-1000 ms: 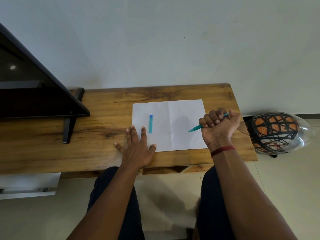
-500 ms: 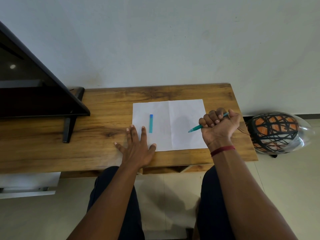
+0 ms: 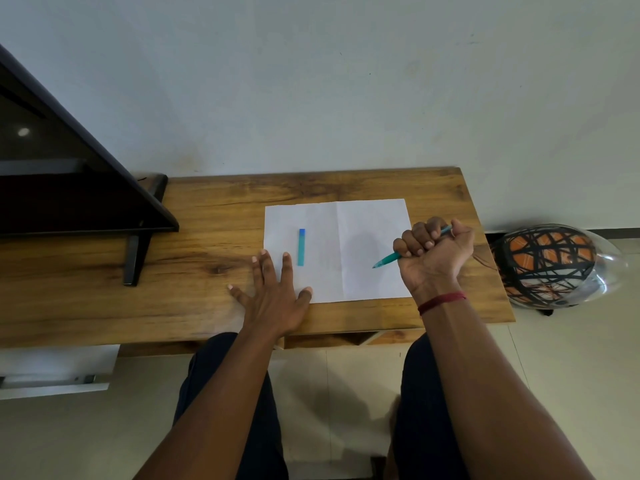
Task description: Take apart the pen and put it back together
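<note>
Teal pen body (image 3: 391, 259) sits in the right hand (image 3: 434, 256), which is closed into a fist around it over the right edge of the white paper sheet (image 3: 367, 230). Long axis runs diagonally: writing tip points down-left toward the person and the sheet's centre, just above or at the paper surface (contact cannot be confirmed); the back end sticks out past the fist at the upper right, beside the thumb. A red thread band (image 3: 441, 302) circles the right wrist.

Pen cap (image 3: 301, 247), teal with a blue end, lies loose on the left half of the sheet, well apart from the pen body. Its long axis runs near to far across the table, blue end pointing away toward the wall.

Left hand (image 3: 273, 299) lies flat, palm down, fingers spread, on the wooden table (image 3: 207, 216), overlapping the sheet's lower left corner. Index fingertip is just beside the near end of the cap, not touching it.

Sheet shows a vertical fold crease at its middle. Dark monitor (image 3: 69, 174) on a black stand occupies the table's left end. A helmet (image 3: 554, 265) with orange and black pattern sits off the table's right edge.
</note>
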